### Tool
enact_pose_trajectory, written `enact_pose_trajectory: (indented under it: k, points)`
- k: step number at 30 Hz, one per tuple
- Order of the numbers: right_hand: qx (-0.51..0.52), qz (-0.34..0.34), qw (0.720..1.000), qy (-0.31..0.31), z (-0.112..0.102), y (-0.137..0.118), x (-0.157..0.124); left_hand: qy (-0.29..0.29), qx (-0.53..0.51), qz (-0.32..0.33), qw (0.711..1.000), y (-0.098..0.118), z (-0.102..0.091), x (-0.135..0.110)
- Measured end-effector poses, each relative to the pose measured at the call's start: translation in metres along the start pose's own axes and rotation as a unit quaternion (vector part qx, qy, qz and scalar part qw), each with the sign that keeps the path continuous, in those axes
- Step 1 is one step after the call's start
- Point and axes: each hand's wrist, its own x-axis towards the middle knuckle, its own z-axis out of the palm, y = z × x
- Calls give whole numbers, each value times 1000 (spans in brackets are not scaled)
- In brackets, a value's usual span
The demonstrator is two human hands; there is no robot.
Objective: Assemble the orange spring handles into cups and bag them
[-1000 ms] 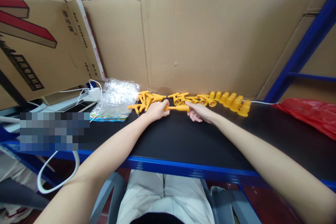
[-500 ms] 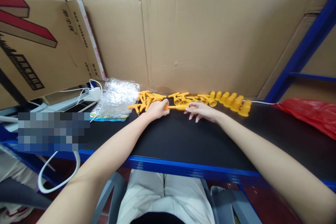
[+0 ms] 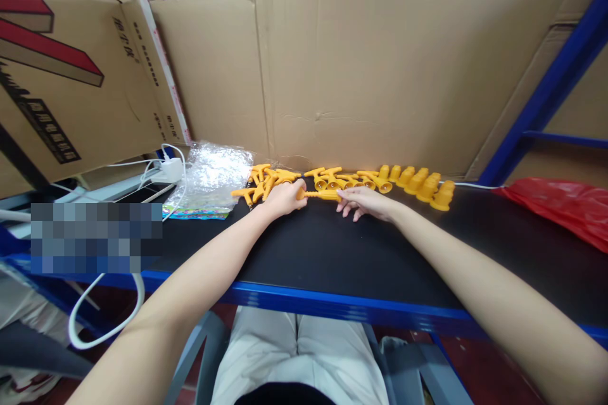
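Note:
A yellow plastic piece (image 3: 327,194) with a ribbed, screw-like shaft and a wider body lies level between my hands, just above the black tabletop. My left hand (image 3: 285,197) is closed around its left end, which the fingers mostly hide. At the right end, my right hand (image 3: 363,201) pinches the wider body between thumb and fingers, the other fingers curled below. Behind and left of my left hand is a pile of yellow T-handled parts (image 3: 260,185). Similar T-handled pieces with round cup ends (image 3: 327,175) lie behind the held piece.
Several yellow stepped cups (image 3: 418,183) stand in rows to the right. Clear plastic bags (image 3: 213,171) lie at the left, near a white charger (image 3: 171,169) and cables. A red plastic bag (image 3: 560,205) is far right. Cardboard (image 3: 356,76) walls the back; a blue rail (image 3: 323,304) edges the front.
My right hand's fingers have closed a little on the right end of the yellow piece. My left hand has stayed in place.

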Motion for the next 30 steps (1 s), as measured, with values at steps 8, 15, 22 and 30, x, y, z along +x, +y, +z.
enact_pose_trajectory:
  k: [8, 15, 22, 30]
  points:
    - [-12, -32, 999, 27, 0, 1, -1, 4, -4, 2, 1000, -1, 1, 0]
    - [-12, -35, 998, 41, 3, -4, -2, 3, -13, 0, 1000, -1, 1, 1]
    - [-7, -39, 998, 43, 0, -2, -1, 4, -11, 7, 1000, -4, 3, 2]
    - [15, -81, 995, 61, 2, 3, 3, 10, -26, 15, 999, -2, -1, 1]
